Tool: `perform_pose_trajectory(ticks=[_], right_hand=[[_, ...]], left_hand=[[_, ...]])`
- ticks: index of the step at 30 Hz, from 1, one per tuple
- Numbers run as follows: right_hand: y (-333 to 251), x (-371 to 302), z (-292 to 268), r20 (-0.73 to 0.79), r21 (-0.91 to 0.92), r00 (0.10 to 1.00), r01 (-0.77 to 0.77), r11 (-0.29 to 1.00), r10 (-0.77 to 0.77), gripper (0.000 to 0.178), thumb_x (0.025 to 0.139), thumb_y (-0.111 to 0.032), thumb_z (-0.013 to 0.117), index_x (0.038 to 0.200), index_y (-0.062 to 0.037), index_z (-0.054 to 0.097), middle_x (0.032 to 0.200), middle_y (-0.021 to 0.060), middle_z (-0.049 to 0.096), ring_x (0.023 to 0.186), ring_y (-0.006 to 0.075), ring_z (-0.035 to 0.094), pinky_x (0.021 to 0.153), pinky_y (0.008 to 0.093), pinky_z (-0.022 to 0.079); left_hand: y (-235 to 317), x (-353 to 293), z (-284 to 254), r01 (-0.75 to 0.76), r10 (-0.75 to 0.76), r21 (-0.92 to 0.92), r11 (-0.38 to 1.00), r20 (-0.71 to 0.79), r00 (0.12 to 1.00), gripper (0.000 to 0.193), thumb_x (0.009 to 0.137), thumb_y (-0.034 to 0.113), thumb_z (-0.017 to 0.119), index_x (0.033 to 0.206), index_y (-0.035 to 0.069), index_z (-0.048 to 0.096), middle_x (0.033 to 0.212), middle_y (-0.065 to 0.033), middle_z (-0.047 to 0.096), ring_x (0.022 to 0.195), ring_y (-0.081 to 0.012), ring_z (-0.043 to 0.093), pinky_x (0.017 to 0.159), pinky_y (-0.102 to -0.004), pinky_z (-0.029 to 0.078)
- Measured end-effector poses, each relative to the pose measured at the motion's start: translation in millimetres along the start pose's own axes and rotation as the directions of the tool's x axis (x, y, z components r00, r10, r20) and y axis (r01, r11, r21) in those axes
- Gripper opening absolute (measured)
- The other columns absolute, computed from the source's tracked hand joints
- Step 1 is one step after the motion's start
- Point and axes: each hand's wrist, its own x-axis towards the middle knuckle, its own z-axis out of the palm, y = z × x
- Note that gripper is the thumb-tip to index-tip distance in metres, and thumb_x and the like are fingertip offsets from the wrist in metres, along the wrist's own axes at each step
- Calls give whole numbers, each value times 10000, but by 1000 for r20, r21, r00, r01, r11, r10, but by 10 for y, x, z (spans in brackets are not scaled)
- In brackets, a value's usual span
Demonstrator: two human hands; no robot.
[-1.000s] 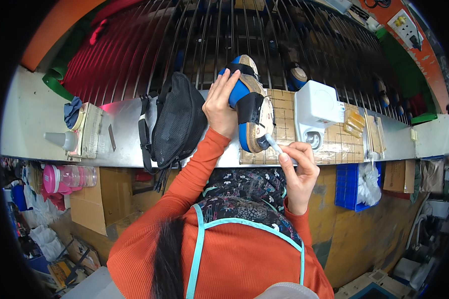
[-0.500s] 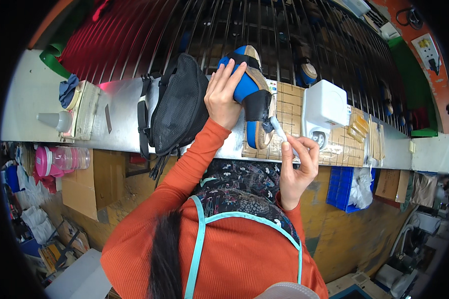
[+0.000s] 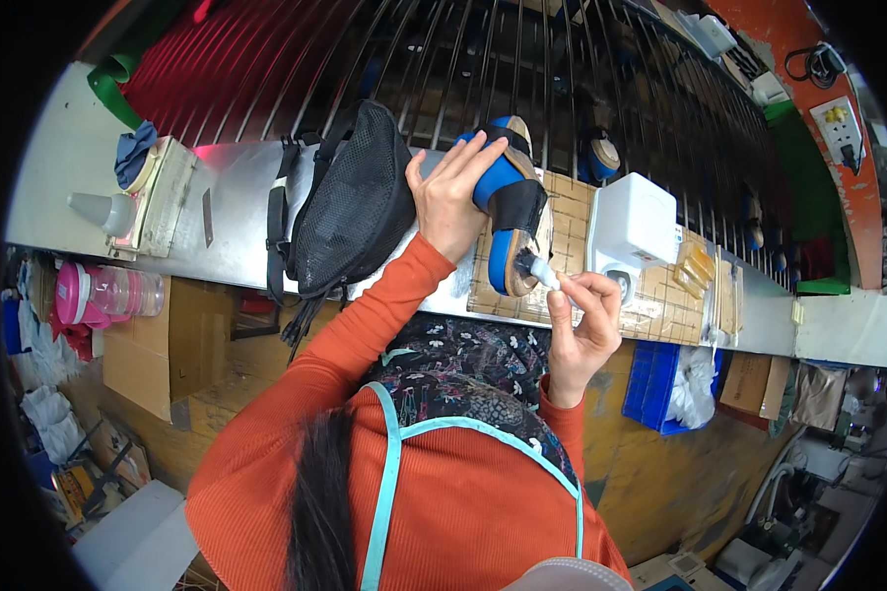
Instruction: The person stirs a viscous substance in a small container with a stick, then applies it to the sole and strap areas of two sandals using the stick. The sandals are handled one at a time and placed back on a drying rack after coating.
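Observation:
My left hand point(image 3: 451, 202) holds a sandal on a blue last point(image 3: 503, 177) at its upper end, fingers lying across a black strap. The sandal has black straps and a tan sole edge, and it is tilted on its side over the near edge of the bench. Between the thumb and fingers of my right hand point(image 3: 583, 330) is a small brush with a whitish handle point(image 3: 542, 272). Its dark bristles touch the sole at the end nearest me. Part of the sandal's far end is covered by my left fingers.
A black mesh waist bag point(image 3: 357, 202) lies left of the sandal. To the right are a white dispenser point(image 3: 636, 222) on taped cardboard point(image 3: 570, 212) and a yellowish block point(image 3: 696, 269). Beyond the bench run metal rails point(image 3: 443, 79), with another blue-lasted shoe point(image 3: 601, 156). A blue crate point(image 3: 648, 386) sits below.
The brush has moved slightly left and down, its dark bristles now showing against the sole. The sandal has turned a little, its far end shifting right and toward me.

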Motion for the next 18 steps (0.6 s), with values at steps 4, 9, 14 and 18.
perform_pose_trajectory(ticks=[4, 9, 14, 18], right_hand=[[3, 43, -50, 23, -43, 997, 68, 997, -67, 184, 777, 23, 728, 959, 0, 722, 962, 79, 561, 849, 160, 563, 678, 249, 492], [-27, 146, -107, 65, 42, 996, 57, 998, -59, 179, 766, 25, 735, 943, -3, 723, 961, 81, 571, 846, 170, 567, 690, 258, 486], [-78, 357, -223, 165, 37, 977, 129, 991, -134, 175, 762, 32, 737, 933, 0, 721, 967, 89, 576, 820, 164, 574, 687, 258, 487], [-126, 503, -274, 232, 56, 959, 156, 986, -165, 180, 761, 35, 739, 936, 2, 718, 965, 87, 575, 822, 155, 586, 683, 250, 488]], left_hand=[[72, -34, -17, 45, -40, -58, 997, 83, 996, 589, 671, 156, 792, 1232, 223, 625, 1259, -124, 615, 1155, -255, 594, 1035, -507, 219], [157, -43, -77, 36, -13, -134, 990, 169, 986, 538, 678, 204, 797, 1192, 197, 639, 1178, -117, 659, 1064, -210, 640, 982, -500, 265], [216, -16, -182, 13, 67, -241, 970, 323, 944, 382, 747, 177, 700, 1123, 116, 671, 1013, -137, 704, 890, -233, 703, 797, -372, 471], [236, -38, -226, 135, 17, -320, 938, 429, 903, 557, 584, 241, 842, 1114, 194, 678, 837, -72, 718, 776, -262, 686, 810, -401, 399]])
